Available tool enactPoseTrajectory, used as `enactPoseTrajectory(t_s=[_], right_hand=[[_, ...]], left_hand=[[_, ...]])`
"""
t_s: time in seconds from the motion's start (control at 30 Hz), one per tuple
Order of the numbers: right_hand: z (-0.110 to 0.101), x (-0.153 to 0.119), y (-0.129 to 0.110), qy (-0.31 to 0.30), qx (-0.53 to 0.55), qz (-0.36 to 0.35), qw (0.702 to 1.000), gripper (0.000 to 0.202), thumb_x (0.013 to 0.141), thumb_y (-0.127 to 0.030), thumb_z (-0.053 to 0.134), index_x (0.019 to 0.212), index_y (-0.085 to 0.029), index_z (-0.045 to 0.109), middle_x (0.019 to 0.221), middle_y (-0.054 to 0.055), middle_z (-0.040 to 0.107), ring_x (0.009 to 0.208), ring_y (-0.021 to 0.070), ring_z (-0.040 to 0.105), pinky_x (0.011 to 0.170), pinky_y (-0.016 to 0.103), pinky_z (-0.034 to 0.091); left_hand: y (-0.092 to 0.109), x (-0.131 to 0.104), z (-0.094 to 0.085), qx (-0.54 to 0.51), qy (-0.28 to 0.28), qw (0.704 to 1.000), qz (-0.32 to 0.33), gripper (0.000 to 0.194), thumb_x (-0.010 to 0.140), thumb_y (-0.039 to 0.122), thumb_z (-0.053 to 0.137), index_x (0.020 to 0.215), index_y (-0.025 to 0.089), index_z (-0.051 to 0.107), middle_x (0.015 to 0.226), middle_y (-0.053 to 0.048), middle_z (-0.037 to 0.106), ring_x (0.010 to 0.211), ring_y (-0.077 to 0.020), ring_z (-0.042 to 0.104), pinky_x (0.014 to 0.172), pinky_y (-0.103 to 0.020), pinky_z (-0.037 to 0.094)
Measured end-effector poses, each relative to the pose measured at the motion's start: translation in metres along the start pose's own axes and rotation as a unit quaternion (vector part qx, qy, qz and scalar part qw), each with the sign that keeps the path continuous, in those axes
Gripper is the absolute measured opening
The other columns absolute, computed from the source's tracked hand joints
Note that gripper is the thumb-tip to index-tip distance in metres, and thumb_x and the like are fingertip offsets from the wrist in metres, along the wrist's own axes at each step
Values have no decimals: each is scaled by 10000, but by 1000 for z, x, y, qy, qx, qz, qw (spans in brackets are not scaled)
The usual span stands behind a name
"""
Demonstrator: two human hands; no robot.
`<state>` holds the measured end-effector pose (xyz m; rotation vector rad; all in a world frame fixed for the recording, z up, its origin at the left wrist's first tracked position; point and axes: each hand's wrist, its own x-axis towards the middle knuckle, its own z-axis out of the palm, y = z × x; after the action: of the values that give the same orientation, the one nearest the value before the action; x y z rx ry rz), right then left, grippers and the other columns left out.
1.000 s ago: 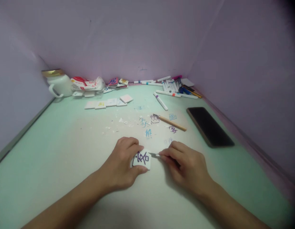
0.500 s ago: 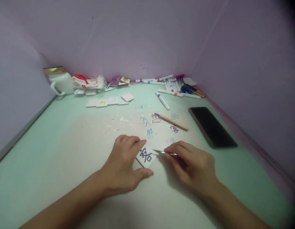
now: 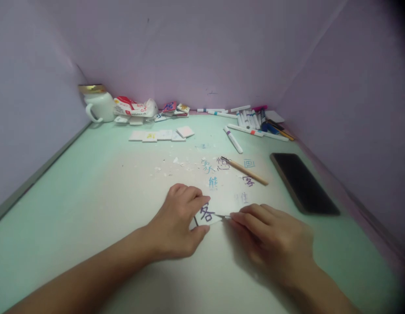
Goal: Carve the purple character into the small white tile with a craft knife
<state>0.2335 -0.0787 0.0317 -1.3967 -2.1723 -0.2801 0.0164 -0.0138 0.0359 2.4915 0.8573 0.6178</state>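
From my post I am working two hands over one pale green table (image 3: pixel 107 187). With the left hand (image 3: pixel 181 220) I am holding one white tile (image 3: pixel 207 213), the thumb and fingers spanning its opposite edges in a fairly narrow grip. The tile is lying on the table between my hands, its one purple character facing up. With the right hand (image 3: pixel 277 235) I am pinching one slim knife (image 3: pixel 226 216) tightly, and its blade is pointing at the tile's right-hand edge; whether it is touching, I cannot tell.

Beyond the hands, one wooden pencil (image 3: pixel 244 170) is lying across one of the six characters (image 3: pixel 213 182) I am counting on the tabletop, the lowest being faint. White scraps (image 3: pixel 175 160), too many to count, are lying to their left. One phone (image 3: pixel 303 183) is lying farther right.

Farther back, five blank-looking or lightly marked tiles (image 3: pixel 165 135) are overlapping. One purple-banded marker (image 3: pixel 233 140) is lying near a crowded marker pile (image 3: pixel 250 118) that I cannot count exactly. Far left, one white mug (image 3: pixel 104 107) is standing beside one red-and-white packet (image 3: pixel 133 109).
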Motion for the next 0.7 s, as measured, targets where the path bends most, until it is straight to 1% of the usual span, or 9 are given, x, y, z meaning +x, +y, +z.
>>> enactPoseTrajectory(t_s=[0.13, 0.3, 0.4, 0.53, 0.6, 0.7], right_hand=[[0, 2, -1, -1, -7, -1, 1000, 141, 833, -152, 578, 816, -219, 701, 717, -17, 711, 591, 140, 589, 508, 291, 298], [-1, 7, 3, -33, 10, -11, 999, 137, 847, -167, 583, 811, -226, 702, 703, -28, 698, 587, 132, 585, 518, 283, 304], [-2, 11, 6, -38, 29, -3, 999, 158, 860, -198, 571, 792, -226, 711, 646, -24, 660, 558, 132, 577, 490, 283, 279], [-3, 17, 9, -41, 42, -12, 998, 192, 873, -222, 551, 778, -215, 718, 583, -19, 597, 502, 134, 539, 466, 285, 254], [-4, 20, 11, -68, 49, -17, 996, 194, 874, -223, 544, 784, -219, 716, 585, -21, 589, 504, 135, 541, 466, 285, 244], [-5, 24, 15, -128, 64, -13, 990, 200, 878, -236, 532, 795, -233, 713, 597, -25, 589, 505, 136, 548, 470, 285, 226]], left_hand=[[0, 0, 0, -4, 1, 1000, -2, 383, 775, 212, 582, 1140, 97, 584, 1024, -130, 574, 975, -277, 513, 936, -511, 394], [-1, 0, 0, -10, 1, 1000, 6, 381, 772, 213, 597, 1133, 91, 587, 1014, -128, 563, 958, -270, 498, 924, -511, 396], [-1, 0, -1, -16, 5, 1000, 11, 381, 766, 204, 598, 1128, 85, 595, 1000, -125, 555, 938, -264, 493, 915, -502, 400], [-1, 1, -1, -18, 0, 1000, 8, 373, 769, 208, 592, 1123, 91, 602, 984, -118, 552, 929, -262, 488, 902, -496, 410], [-1, 2, 0, -21, -2, 1000, 8, 371, 774, 212, 585, 1123, 90, 601, 986, -120, 551, 928, -263, 484, 901, -500, 409], [-2, 2, 0, -27, -2, 1000, 7, 369, 784, 208, 572, 1128, 78, 598, 995, -126, 547, 933, -265, 473, 902, -511, 404]])
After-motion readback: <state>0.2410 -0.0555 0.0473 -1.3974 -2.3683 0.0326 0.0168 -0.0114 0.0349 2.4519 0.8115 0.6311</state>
